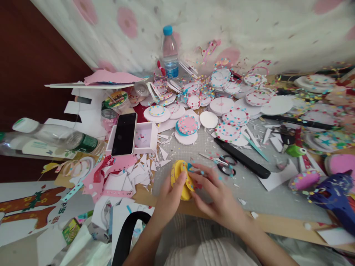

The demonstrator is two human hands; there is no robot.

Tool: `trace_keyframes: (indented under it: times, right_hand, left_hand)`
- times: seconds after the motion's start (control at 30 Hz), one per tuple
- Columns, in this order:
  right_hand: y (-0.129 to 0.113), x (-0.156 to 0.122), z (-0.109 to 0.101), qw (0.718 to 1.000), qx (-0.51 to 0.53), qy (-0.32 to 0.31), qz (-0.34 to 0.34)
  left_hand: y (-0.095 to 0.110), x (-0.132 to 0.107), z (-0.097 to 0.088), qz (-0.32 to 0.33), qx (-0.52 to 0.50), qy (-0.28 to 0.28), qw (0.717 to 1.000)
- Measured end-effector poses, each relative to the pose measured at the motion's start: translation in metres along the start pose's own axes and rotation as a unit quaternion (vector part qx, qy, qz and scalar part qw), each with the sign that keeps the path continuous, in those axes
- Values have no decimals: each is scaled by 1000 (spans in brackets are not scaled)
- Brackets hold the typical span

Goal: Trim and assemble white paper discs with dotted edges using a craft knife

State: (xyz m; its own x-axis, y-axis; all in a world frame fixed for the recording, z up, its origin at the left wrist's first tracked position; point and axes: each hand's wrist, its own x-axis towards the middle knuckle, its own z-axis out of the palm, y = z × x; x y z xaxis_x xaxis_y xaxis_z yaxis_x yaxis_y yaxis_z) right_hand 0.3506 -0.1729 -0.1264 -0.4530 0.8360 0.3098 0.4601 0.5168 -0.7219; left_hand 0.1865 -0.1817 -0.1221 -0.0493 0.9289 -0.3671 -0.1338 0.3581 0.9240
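Note:
A round yellow foam disc (179, 178) with coloured dots on its rim is held upright near the table's front edge. My left hand (169, 197) grips it from below and behind, thumb on its face. My right hand (215, 194) pinches its right edge with the fingertips, where a small blue bit shows. Small scissors (222, 163) lie on the grey cutting mat (249, 188) just beyond my right hand.
Several dotted paper discs (227, 131) cover the back of the table. A phone (124, 133) rests on a white box, with a water bottle (170, 51) upright behind and another bottle (52, 138) lying left. A black tool (242, 158), paper scraps (122, 181) and a blue glue gun (334, 194) surround the mat.

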Motion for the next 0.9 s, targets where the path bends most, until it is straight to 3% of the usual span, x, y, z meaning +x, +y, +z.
trace_keyframes:
  times: [0.2, 0.5, 0.63, 0.9]
  right_hand:
    - [3, -2, 2, 999, -15, 34, -15]
    - [-3, -7, 18, 995, 48, 55, 75]
    - [-6, -9, 21, 990, 69, 76, 92]
    - [-7, -8, 21, 992, 57, 81, 84]
  left_hand:
    - [16, -5, 7, -13, 54, -12, 998]
    - [-6, -5, 25, 147, 199, 77, 966]
    - [-10, -2, 22, 191, 253, 61, 946]
    - [-2, 6, 9, 176, 281, 32, 943]
